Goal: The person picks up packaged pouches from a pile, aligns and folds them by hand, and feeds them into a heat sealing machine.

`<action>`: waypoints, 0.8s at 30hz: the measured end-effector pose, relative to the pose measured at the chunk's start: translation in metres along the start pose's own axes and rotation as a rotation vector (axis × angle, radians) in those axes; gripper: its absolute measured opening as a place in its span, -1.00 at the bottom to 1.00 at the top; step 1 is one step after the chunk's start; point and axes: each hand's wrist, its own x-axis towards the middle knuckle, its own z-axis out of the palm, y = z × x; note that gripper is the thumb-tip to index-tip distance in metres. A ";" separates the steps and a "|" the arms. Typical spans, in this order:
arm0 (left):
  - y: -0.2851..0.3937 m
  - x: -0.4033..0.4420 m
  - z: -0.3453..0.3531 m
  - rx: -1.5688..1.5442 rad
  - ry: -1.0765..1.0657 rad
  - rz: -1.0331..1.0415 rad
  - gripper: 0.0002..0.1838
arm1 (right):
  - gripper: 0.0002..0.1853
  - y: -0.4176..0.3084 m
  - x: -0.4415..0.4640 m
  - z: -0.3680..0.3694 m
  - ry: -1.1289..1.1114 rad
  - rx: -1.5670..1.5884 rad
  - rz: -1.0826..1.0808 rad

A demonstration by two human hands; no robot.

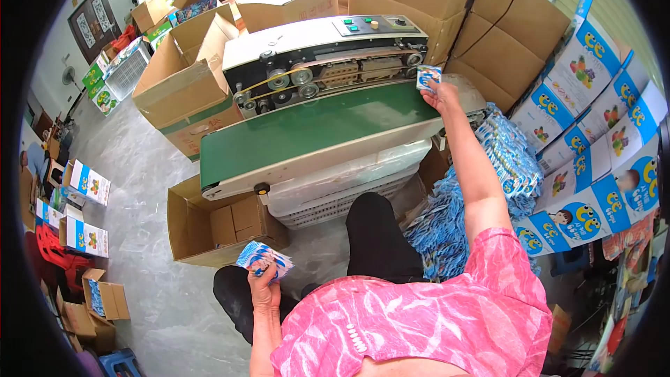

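Fingers of the right hand point(444, 100) pinch one small, flat, blue-and-white packet point(425, 75) by a round metal wheel point(414, 61), which could nip skin. The left hand point(262, 289) grips a blue-and-white packet stack point(252, 250); squeezed loosely, it could spill.

A blue-and-white packet point(428, 77) is held near the green belt point(321, 129), a fanned stack point(269, 261) well apart
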 end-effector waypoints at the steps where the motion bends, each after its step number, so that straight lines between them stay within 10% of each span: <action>1: -0.001 0.001 -0.002 -0.003 -0.009 0.001 -0.63 | -0.80 0.003 0.010 0.002 -0.069 -0.001 0.016; 24: 0.010 -0.004 -0.013 -0.028 -0.021 0.035 -0.61 | -0.75 0.045 -0.083 0.136 -0.470 0.044 0.127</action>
